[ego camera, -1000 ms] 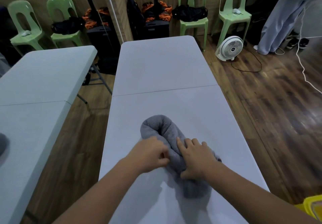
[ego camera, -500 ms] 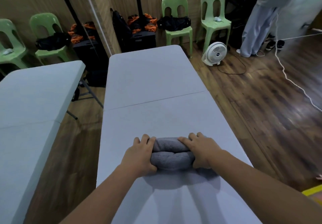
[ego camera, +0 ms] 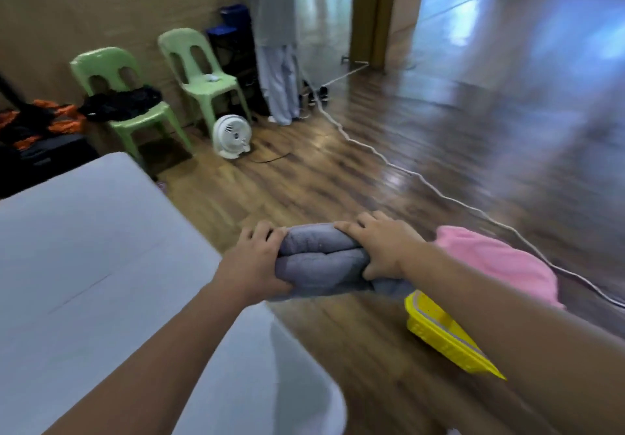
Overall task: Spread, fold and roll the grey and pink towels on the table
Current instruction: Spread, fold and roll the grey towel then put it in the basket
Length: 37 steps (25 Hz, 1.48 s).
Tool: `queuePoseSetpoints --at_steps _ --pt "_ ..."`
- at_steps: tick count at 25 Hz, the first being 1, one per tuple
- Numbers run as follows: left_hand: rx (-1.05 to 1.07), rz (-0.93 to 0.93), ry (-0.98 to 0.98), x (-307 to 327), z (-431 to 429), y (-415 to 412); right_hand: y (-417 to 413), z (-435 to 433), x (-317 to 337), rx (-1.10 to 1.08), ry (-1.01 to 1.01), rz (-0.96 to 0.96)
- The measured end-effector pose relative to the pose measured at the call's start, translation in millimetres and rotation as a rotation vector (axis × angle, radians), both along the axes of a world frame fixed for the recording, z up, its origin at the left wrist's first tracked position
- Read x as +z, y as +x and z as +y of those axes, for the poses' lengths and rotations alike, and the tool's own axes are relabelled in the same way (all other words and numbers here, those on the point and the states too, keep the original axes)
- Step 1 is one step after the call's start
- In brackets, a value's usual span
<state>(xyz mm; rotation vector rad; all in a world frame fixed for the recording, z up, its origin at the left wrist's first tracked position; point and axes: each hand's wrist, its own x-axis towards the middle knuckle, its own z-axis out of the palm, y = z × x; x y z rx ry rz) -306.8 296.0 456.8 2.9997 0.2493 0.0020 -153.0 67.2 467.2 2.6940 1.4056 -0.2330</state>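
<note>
The grey towel [ego camera: 321,262] is a tight roll held in the air past the right edge of the white table [ego camera: 101,265], above the wooden floor. My left hand [ego camera: 252,262] grips its left end and my right hand [ego camera: 380,248] grips its right end. A pink towel [ego camera: 490,259] lies bunched behind my right forearm, over a yellow basket [ego camera: 439,333] on the floor. My right arm hides part of the pink towel and the basket.
Two green chairs [ego camera: 189,73] stand by the back wall, one with dark clothes on it. A white fan [ego camera: 231,135] sits on the floor beside them. A white cable [ego camera: 422,181] runs across the floor. A person [ego camera: 275,45] stands at the back.
The view has swung to the right. Both hands have lifted the rolled grey towel off the table and carried it right, out over the floor beside the yellow basket.
</note>
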Motion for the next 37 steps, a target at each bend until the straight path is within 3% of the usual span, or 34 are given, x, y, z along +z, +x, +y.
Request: queuePoseSetpoints --at_steps 8,16,22,27,30,34,37 --pt "-0.287 0.057 -0.136 -66 -217 249 178 -250 -48 -0.297 -0.085 0.076" --pt "-0.479 0.214 -0.102 -189 -299 386 251 -342 -178 -0.545 -0.123 0.218" --pt "-0.598 0.381 -0.005 -346 -330 445 277 -370 -350 -0.654 -0.130 0.366" --pt "-0.675 0.556 0.121 -526 -361 468 287 -380 -550 -0.633 -0.196 0.508" --pt "-0.766 0.589 0.149 -614 -392 481 296 -387 -652 -0.745 -0.193 0.582" --pt "-0.712 0.700 0.191 -713 -418 481 295 -396 -740 -0.739 -0.303 0.626" --pt "-0.641 0.751 0.202 -754 -422 481 289 -385 -774 -0.731 -0.353 0.645"
